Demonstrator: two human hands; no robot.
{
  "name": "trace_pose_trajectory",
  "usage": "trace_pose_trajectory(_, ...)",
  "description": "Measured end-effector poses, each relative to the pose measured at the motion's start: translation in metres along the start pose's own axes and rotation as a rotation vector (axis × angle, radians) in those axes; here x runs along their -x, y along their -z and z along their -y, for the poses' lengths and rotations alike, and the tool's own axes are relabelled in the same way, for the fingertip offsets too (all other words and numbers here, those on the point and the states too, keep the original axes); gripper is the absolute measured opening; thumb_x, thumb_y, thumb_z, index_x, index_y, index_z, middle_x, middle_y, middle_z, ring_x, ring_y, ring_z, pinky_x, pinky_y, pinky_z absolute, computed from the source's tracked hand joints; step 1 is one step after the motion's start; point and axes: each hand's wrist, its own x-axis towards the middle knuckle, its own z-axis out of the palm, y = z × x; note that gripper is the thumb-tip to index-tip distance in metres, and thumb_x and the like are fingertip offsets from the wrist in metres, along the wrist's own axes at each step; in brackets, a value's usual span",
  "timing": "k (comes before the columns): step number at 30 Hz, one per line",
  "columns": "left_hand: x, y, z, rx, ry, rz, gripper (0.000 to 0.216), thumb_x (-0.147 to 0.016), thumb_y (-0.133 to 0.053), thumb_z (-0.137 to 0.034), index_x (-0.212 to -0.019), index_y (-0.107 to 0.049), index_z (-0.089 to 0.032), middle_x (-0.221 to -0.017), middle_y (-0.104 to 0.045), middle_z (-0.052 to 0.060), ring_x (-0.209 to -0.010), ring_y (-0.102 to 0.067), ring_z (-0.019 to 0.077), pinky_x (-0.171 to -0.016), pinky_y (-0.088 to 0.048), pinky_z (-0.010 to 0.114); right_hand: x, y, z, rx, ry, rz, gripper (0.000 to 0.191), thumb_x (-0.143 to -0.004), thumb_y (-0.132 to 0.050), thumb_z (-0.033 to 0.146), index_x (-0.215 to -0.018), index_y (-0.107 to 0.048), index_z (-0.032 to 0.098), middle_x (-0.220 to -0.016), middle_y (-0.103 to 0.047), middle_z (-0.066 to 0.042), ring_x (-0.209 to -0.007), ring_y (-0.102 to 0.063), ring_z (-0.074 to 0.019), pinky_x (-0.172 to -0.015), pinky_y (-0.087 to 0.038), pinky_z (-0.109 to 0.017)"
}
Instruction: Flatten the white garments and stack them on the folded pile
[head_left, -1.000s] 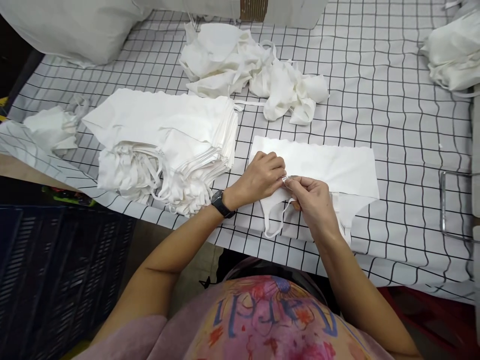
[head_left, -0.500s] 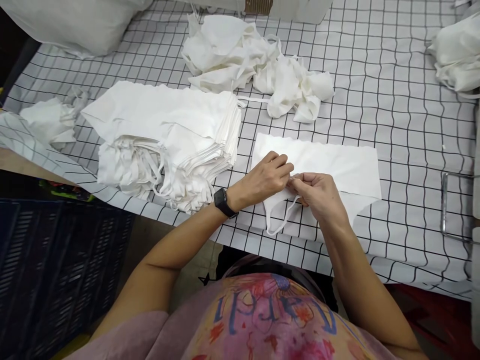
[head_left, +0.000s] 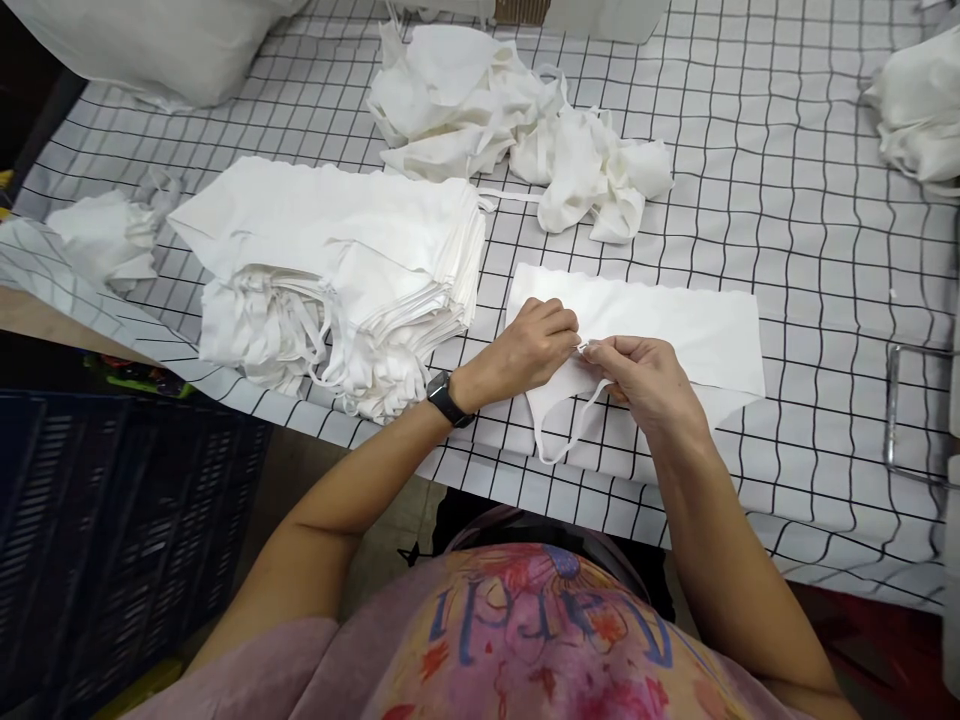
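Observation:
A white camisole top with thin straps lies flat on the checked cloth in front of me. One strap loops down toward the table edge and rises to my fingers. My left hand, with a black watch on its wrist, is pinched at the strap's upper end over the top. My right hand pinches the same bit of strap from the other side, thumb against the fingers. A small white piece shows between the two sets of fingertips; its detail is too small to make out.
Left of my hands is a neat stack of white tops, straps hanging at its front. Behind lies a crumpled heap of white garments. A white bag, a right-hand bundle, a metal frame and dark crates stand around.
Both hands have risen slightly, and their fingertips have drawn a little apart, so a small white piece shows between them. The camisole top stays in place.

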Motion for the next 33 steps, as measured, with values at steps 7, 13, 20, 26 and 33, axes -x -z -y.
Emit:
trace_pose_trajectory(7,0.0,-0.001,-0.003,-0.019,-0.008,0.029,0.024,-0.102,-0.05,-0.011,-0.08,-0.06,-0.016,-0.092,-0.066,0.007,-0.088,-0.055,0.0188,-0.081,-0.044,0.035,0.0,0.003,0.006,0.148,0.009,0.109,0.025,-0.077,-0.071,0.031,-0.06,-0.058,0.017,-0.058,-0.041,0.004,-0.054,-0.03,-0.0075,-0.048,-0.022,-0.024)
trace_pose_trajectory(13,-0.003,0.005,-0.008,-0.103,-0.056,0.095,0.031,-0.103,-0.042,-0.006,-0.077,-0.058,-0.016,-0.09,-0.065,0.007,-0.09,-0.051,0.0196,-0.082,-0.043,0.035,-0.005,0.006,0.008,0.221,0.001,0.123,0.024,-0.076,-0.069,0.032,-0.059,-0.06,0.017,-0.057,-0.043,0.003,-0.054,-0.033,-0.0078,-0.048,-0.025,-0.025)
trace_pose_trajectory(20,-0.004,0.009,-0.009,-0.111,-0.065,0.121,0.035,-0.102,-0.039,-0.002,-0.075,-0.057,-0.016,-0.088,-0.064,0.006,-0.088,-0.049,0.0192,-0.082,-0.043,0.036,-0.007,0.006,0.006,0.19,-0.021,0.098,0.023,-0.074,-0.075,0.035,-0.066,-0.07,0.015,-0.057,-0.047,0.002,-0.055,-0.037,-0.0091,-0.049,-0.033,-0.024)
trace_pose_trajectory(26,-0.004,0.011,-0.01,-0.116,-0.056,0.124,0.036,-0.101,-0.039,-0.001,-0.074,-0.056,-0.017,-0.085,-0.061,0.006,-0.088,-0.048,0.0192,-0.081,-0.043,0.036,-0.004,0.003,0.003,0.116,-0.016,0.044,0.02,-0.075,-0.073,0.033,-0.066,-0.068,0.016,-0.058,-0.046,0.003,-0.054,-0.033,-0.0083,-0.047,-0.028,-0.024)
trace_pose_trajectory(33,-0.003,0.01,-0.011,-0.113,-0.099,0.144,0.038,-0.101,-0.037,0.001,-0.072,-0.055,-0.017,-0.083,-0.059,0.005,-0.087,-0.048,0.0181,-0.085,-0.045,0.034,-0.005,0.004,0.001,0.252,0.101,0.081,0.018,-0.076,-0.069,0.029,-0.066,-0.066,0.015,-0.055,-0.049,0.002,-0.052,-0.035,-0.0083,-0.049,-0.027,-0.025)
